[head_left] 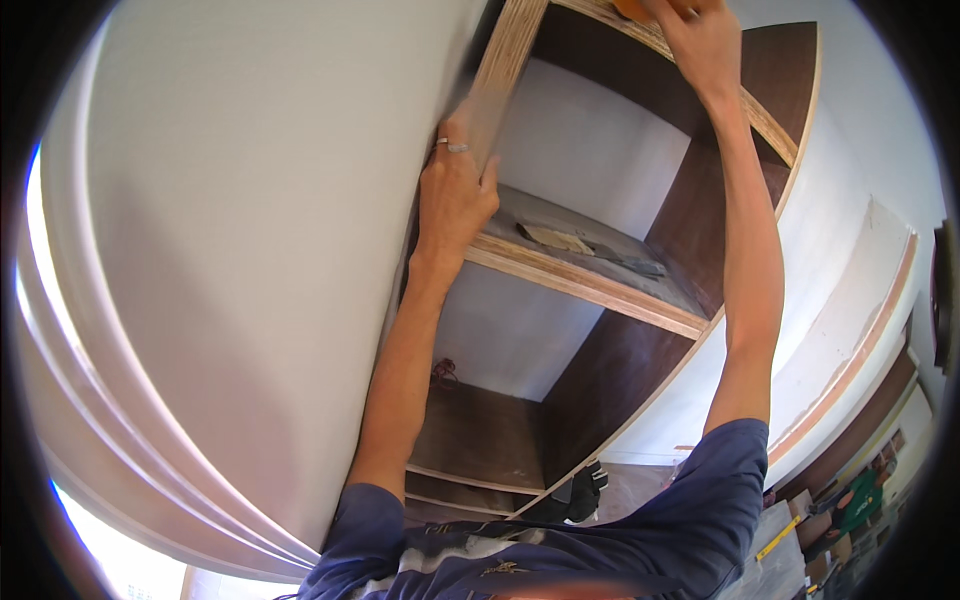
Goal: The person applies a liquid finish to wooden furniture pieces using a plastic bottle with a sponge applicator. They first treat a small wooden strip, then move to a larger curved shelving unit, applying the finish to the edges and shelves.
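Both my arms reach up in front of a dark brown open cabinet [615, 350] with raw plywood front edges. My left hand [455, 190] is closed around the front edge of the left upright [512, 45]. Between its thumb and fingers lies a pale, blurred strip [488, 125] along that edge; where it ends cannot be made out. At the top rim my right hand [705, 45] grips an orange object [632, 9] by the upper rail. The frame cuts that object off, so its kind is hidden.
A tan piece [555, 239] and a grey flat tool [635, 264] lie on the middle shelf [590, 280]. Red cord [444, 373] sits lower inside. A smooth pale panel [240, 250] stands close on the left. A person in green [862, 500] is at the far right.
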`<state>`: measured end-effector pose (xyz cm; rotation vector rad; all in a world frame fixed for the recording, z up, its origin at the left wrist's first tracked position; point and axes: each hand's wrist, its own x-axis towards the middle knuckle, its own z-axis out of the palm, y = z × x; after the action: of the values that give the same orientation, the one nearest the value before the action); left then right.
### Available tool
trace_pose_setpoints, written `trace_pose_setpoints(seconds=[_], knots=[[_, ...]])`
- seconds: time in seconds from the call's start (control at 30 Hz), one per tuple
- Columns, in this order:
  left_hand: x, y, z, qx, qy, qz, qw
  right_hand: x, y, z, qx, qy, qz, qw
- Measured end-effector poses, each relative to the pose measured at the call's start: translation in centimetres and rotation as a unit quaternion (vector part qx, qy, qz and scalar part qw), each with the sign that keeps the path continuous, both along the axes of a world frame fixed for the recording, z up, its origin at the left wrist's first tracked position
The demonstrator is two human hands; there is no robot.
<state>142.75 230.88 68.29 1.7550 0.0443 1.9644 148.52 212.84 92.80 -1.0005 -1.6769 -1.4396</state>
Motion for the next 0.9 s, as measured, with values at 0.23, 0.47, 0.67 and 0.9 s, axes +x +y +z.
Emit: trace_pose_setpoints(seconds=[0.23,0.47,0.67,0.9], knots=[[0.0,-0.4,0.3,-0.01,-0.002,0.009,1.0,-0.4,0.6,-0.2,-0.024,0.007,-0.023,0.999],[-0.4,-0.6,0.2,-0.022,-0.014,-0.037,0.999,-0.1,0.0,2.0,0.003,0.043,-0.108,0.993],[-0.6,-0.8,0.4,-0.023,-0.007,-0.031,0.999,0.4,-1.1,2.0,-0.047,0.018,-0.05,0.997],[-0.8,-0.8,0.4,-0.012,-0.02,-0.043,0.999,0.4,-0.4,2.0,-0.017,0.022,-0.063,0.998]])
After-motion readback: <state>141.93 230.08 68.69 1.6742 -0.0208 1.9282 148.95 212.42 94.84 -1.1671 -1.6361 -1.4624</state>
